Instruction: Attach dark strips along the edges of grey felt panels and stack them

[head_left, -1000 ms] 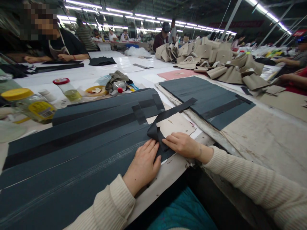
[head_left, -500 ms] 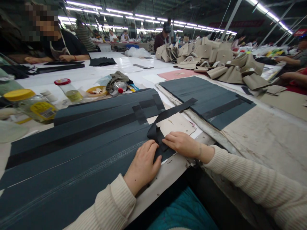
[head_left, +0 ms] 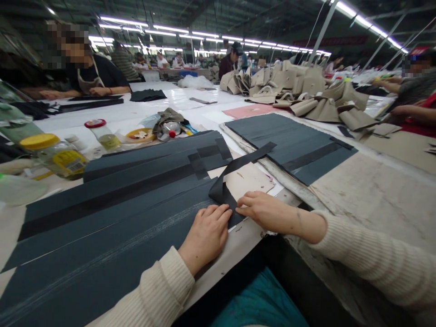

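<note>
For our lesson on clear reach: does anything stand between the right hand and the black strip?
Nothing visible does: the right hand is at the near end of the strip. The left hand lies close by on the dark panel, not between them.

light: rows of white overhead tubes (head_left: 124, 22), glaring | ceiling (head_left: 163, 10): dim | far tabletop (head_left: 177, 97): glossy sheen | shadow: deep below near table edge (head_left: 218, 274) | distant workers (head_left: 161, 61): soft | right sleeve (head_left: 381, 263): stretched by wide-angle distortion | two heads (head_left: 73, 43): pixelated
</note>
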`<state>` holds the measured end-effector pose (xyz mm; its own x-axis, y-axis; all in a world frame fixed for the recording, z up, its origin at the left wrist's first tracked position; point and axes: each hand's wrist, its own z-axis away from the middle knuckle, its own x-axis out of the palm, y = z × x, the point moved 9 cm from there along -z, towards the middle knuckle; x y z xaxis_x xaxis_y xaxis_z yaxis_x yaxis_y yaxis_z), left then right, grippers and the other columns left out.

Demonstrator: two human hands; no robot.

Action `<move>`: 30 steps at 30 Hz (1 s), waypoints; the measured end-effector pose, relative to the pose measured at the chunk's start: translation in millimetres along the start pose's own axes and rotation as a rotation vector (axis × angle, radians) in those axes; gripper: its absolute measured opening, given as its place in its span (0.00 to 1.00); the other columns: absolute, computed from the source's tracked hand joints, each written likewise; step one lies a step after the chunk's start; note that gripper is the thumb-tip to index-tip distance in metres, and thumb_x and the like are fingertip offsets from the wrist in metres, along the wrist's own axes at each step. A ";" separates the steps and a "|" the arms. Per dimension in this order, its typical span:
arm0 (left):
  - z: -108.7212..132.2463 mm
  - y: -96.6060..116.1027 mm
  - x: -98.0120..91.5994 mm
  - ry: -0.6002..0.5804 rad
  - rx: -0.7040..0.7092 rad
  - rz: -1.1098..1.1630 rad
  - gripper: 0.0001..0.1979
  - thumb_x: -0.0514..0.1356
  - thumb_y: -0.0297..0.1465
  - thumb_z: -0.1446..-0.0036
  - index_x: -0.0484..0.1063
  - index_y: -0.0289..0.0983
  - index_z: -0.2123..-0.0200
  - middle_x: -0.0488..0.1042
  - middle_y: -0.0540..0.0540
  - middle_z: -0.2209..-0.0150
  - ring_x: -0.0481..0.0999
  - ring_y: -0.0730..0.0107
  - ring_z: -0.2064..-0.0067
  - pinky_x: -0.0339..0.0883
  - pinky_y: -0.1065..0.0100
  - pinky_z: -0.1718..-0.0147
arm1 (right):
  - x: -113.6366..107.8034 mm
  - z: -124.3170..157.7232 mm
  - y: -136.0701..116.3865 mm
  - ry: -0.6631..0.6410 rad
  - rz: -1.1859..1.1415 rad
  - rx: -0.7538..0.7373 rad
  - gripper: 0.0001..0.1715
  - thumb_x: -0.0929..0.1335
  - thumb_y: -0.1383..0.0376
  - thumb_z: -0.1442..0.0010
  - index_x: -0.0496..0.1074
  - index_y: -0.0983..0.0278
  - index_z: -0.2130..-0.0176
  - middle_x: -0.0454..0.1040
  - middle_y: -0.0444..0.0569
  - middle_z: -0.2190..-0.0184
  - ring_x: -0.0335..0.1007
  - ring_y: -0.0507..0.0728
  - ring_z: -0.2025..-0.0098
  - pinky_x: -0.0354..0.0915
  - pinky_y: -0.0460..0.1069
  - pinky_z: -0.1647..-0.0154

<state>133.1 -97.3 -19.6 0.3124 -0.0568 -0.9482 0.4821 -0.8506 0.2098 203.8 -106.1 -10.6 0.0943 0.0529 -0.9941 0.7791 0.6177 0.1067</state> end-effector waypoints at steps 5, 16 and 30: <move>1.4 -0.7 2.0 -0.026 -0.003 0.024 0.17 0.49 0.27 0.43 0.65 0.36 0.51 0.67 0.46 0.48 0.63 0.60 0.50 0.58 0.58 0.53 | 5.5 -17.7 7.6 0.107 -0.072 0.017 0.21 0.59 0.75 0.44 0.66 0.74 0.51 0.67 0.57 0.52 0.61 0.57 0.51 0.59 0.51 0.49; -1.5 -4.4 -1.3 -0.036 -0.030 0.116 0.17 0.49 0.26 0.44 0.67 0.37 0.52 0.68 0.46 0.49 0.64 0.60 0.50 0.59 0.57 0.53 | 27.5 -71.0 15.2 0.002 0.017 -0.027 0.11 0.61 0.73 0.44 0.72 0.75 0.67 0.72 0.58 0.66 0.64 0.60 0.56 0.59 0.53 0.51; 1.9 -101.1 -22.0 0.178 -0.598 0.612 0.14 0.52 0.33 0.46 0.67 0.35 0.57 0.72 0.44 0.61 0.71 0.67 0.59 0.64 0.67 0.60 | 19.5 -50.8 20.2 0.306 -0.173 0.081 0.20 0.57 0.65 0.39 0.65 0.75 0.52 0.64 0.62 0.51 0.58 0.60 0.47 0.56 0.55 0.45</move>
<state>75.9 -11.0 -20.3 0.7563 -0.2887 -0.5871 0.5206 -0.2779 0.8073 189.9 -52.8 -28.7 -0.2239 0.1932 -0.9553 0.8150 0.5746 -0.0748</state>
